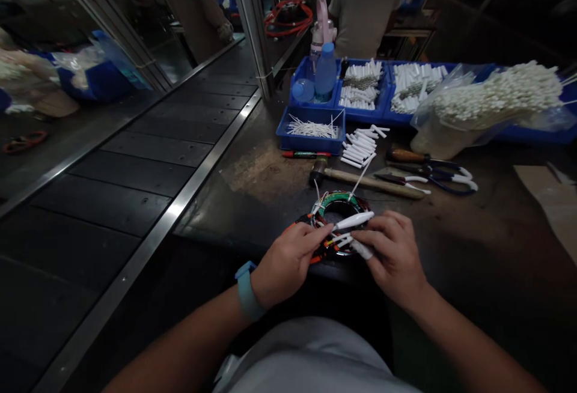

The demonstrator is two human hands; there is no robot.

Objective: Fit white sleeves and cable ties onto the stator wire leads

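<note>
A ring-shaped wire-wound coil (332, 202) with green winding and orange and dark leads lies at the table's front edge. Two white cable ties stick up from it. My left hand (288, 255) is closed over its left side, thumb and index finger pinching the coil's leads. A white tapered sleeve (354, 220) runs from near my left fingertips toward my right hand. My right hand (396, 252) is closed too, its fingers on short white sleeves (344, 241) over the leads. White wrapping, perhaps tape, covers one right fingertip. The coil's near side is partly hidden by my hands.
A mallet (369, 182), pliers (401, 181), a screwdriver (408, 155) and a red-green marker (304, 154) lie beyond the coil. Behind are loose white tubes (358, 148), a blue tray (311, 145) of cable ties and a bag of white pieces (496, 98). A conveyor (135, 164) runs left; people stand behind.
</note>
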